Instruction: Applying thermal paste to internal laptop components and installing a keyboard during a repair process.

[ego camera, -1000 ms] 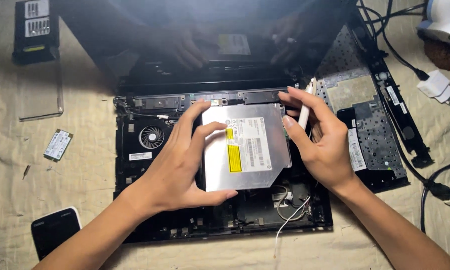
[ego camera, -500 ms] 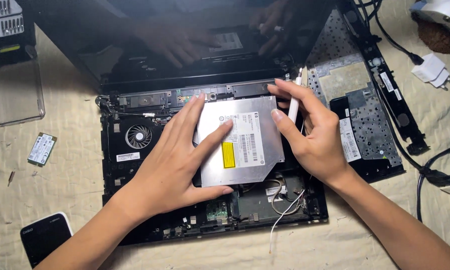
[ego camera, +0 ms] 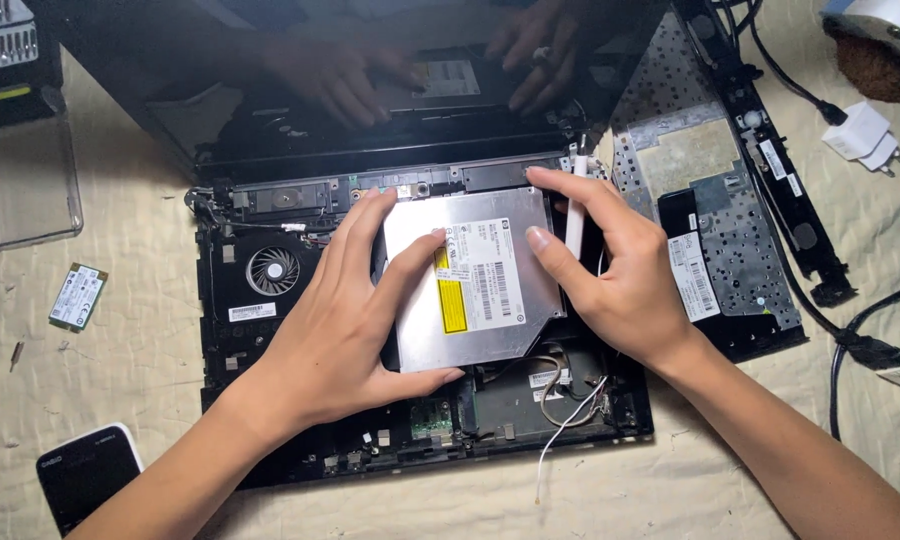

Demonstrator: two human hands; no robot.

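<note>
Silver metal optical drive point(ego camera: 475, 285) flat over right half of opened laptop base point(ego camera: 270, 400), label side up, slightly skewed; near-square, so long axis hard to tell. Yellow label strip runs toward and away from wearer. Cooling fan point(ego camera: 272, 270) just left of drive. Left hand point(ego camera: 340, 320) spread over drive's left edge, thumb under near edge, fingers on top. Right hand point(ego camera: 620, 280) half-open at right edge, fingertips pressing drive, white stick point(ego camera: 575, 215) pinched alongside.

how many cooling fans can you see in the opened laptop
1. The round cooling fan sits in the laptop base, left of the silver optical drive both hands hold. Another could be hidden beneath the drive or hands.
</note>
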